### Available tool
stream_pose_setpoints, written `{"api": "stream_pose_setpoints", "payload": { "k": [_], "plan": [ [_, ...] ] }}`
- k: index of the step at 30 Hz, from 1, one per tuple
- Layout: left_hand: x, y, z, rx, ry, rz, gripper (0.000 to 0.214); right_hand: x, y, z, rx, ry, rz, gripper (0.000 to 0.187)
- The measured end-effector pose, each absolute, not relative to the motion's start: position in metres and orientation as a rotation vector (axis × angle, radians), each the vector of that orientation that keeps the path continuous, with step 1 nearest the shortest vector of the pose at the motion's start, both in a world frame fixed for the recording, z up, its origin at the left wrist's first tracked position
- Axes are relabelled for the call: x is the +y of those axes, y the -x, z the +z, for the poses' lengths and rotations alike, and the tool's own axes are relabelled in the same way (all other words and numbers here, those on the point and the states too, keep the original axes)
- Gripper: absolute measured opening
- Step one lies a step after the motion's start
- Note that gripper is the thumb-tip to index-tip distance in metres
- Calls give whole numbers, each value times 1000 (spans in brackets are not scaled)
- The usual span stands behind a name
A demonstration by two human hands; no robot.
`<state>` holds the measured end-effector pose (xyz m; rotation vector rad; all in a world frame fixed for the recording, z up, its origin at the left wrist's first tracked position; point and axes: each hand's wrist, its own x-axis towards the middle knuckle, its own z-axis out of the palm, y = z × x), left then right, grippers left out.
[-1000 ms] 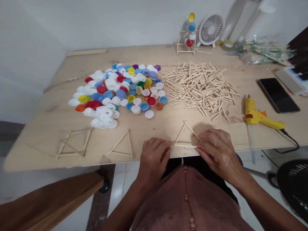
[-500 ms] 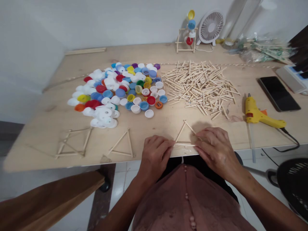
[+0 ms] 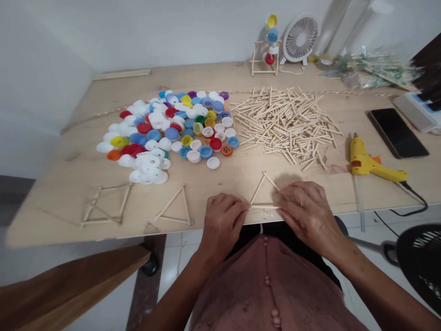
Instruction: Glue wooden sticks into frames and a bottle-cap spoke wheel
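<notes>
Stick triangle (image 3: 263, 193) pinched at its base corners by both hands' fingers (image 3: 241, 208).

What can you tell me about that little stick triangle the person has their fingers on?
The stick triangle is made of three thin pale wooden sticks joined at the corners. It lies flat near the table's front edge, apex pointing away from the person. The left hand pinches its left corner; the right hand covers its right corner.

We find our left hand (image 3: 222, 224) and right hand (image 3: 308, 214) lowered palms-down side by side, fingertips pinched and pointing inward toward each other, forearms converging from below.
</notes>
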<state>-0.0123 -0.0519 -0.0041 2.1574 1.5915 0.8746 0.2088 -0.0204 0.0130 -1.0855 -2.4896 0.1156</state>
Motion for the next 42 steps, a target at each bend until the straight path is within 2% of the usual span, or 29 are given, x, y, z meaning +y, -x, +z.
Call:
{"api": "stream_pose_setpoints", "payload": {
  "k": [14, 18, 22, 29, 42],
  "plan": [
    [-53, 9, 2, 1589, -2182, 920, 12, -20, -209, 10, -2443, 1093, 134, 19],
    [-47, -7, 8, 1536, -2290, 956, 12, -20, -219, 13, -2400, 1134, 128, 14],
    [-39, -24, 9, 1463, -2398, 855, 11, -24, -235, 12, -2323, 1243, 142, 11],
    [-33, -32, 4, 1464, -2476, 672, 11, -34, -239, 3, -2274, 1307, 273, 15],
    [-33, -32, -3, 1501, -2309, 850, 12, -37, -232, -1, -2239, 1285, 316, 12]
  ]
}}
